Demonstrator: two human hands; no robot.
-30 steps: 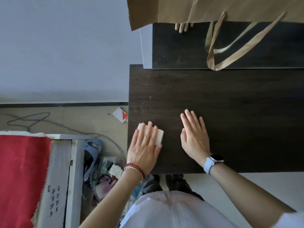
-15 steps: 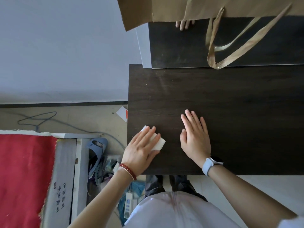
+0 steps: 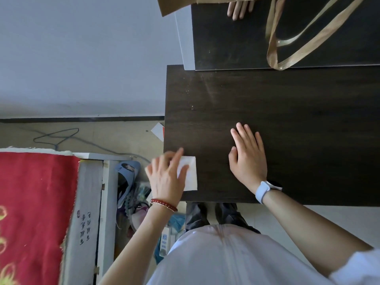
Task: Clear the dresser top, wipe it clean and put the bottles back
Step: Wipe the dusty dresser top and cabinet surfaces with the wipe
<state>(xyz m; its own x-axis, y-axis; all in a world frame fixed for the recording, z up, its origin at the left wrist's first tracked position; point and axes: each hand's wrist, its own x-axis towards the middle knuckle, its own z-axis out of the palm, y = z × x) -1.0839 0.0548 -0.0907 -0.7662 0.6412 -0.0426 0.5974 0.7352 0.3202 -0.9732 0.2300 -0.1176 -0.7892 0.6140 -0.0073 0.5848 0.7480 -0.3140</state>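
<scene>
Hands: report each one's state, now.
Left hand: open, fingers on the white wipe.
Right hand: open, flat on the dresser top, holding nothing.

Brown paper bag (image 3: 197, 5) at top; red cloth (image 3: 30, 202) lower left; cable (image 3: 57, 136) on floor.

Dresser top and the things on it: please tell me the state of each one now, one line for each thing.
Dresser top: cleared of bottles, some pale specks and streaks near the back.
White wipe: lying flat at the front left corner, partly under the left hand.
Left hand: blurred, fingers on the wipe.
Right hand: open, flat on the top.
Paper bag: at the back, its handles hanging down.
</scene>
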